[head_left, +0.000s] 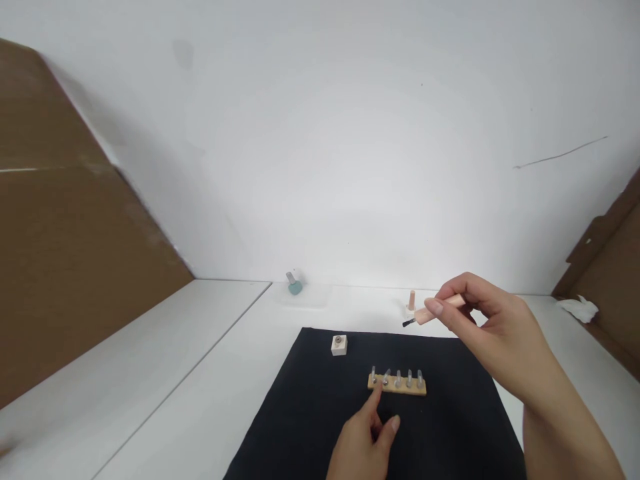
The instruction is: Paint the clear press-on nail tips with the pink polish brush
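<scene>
My right hand [487, 320] pinches a small brush [434, 312] by its pale pink handle, its dark bristles pointing down and left above the back of the black mat. Below it, a light wooden strip [406, 391] lies on the mat with several clear nail tips [399, 378] standing in a row on it. My left hand [363, 437] is in front of the strip, index finger stretched to its left part and thumb apart; whether it presses or just meets the edge is unclear. Nothing shows in this hand.
A small white block [339, 345] with a round metal piece on top sits at the mat's back left. Behind the black mat [300, 413] stand a teal-based bottle [295, 285] and a pink-capped bottle [411, 301]. Crumpled white tissue [579, 309] lies at the right by brown cardboard.
</scene>
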### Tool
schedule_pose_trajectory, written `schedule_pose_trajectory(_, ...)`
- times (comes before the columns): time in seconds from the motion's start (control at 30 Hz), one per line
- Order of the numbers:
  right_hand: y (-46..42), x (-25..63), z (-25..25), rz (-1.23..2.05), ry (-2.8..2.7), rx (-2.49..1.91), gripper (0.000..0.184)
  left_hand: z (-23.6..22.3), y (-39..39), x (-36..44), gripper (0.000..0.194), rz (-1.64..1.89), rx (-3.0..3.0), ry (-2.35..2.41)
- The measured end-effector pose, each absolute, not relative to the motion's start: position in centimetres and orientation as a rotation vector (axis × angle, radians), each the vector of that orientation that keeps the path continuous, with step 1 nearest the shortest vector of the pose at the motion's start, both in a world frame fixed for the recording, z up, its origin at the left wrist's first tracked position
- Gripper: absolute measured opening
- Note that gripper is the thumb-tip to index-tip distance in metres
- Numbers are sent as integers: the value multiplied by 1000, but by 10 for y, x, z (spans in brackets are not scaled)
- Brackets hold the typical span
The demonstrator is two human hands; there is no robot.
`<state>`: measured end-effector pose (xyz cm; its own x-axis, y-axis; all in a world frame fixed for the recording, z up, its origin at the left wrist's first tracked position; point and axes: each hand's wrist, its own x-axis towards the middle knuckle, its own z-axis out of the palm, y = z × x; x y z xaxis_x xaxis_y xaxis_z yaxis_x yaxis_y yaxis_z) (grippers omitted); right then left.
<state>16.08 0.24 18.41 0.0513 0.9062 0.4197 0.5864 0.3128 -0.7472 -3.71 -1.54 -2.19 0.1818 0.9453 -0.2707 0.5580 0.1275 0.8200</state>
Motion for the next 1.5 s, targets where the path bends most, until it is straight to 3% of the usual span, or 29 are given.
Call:
schedule_pose_trajectory(0.73,2,161,185,454,-1635,-1383,18,-16,-20,-31,64,470,1588,1514)
schedule_pose_trajectory(0.93,1,160,184,384,-1496,-1371,22,-16,-32,-44,28,621,1651,1507)
schedule_pose_trajectory(1.17,1,167,186,213,-1283,-1393,19,26,-16,-71,17,718,1671,1739)
schedule_pose_trajectory(1.33,-16,158,143,330,-1640,-1537,23,29,-6,-74,21,607,1757,1671)
schedule_pose_trajectory(1.5,-25,138,79,140,-1842,-1479,30,15,-7,-77,30,569,1811,1602)
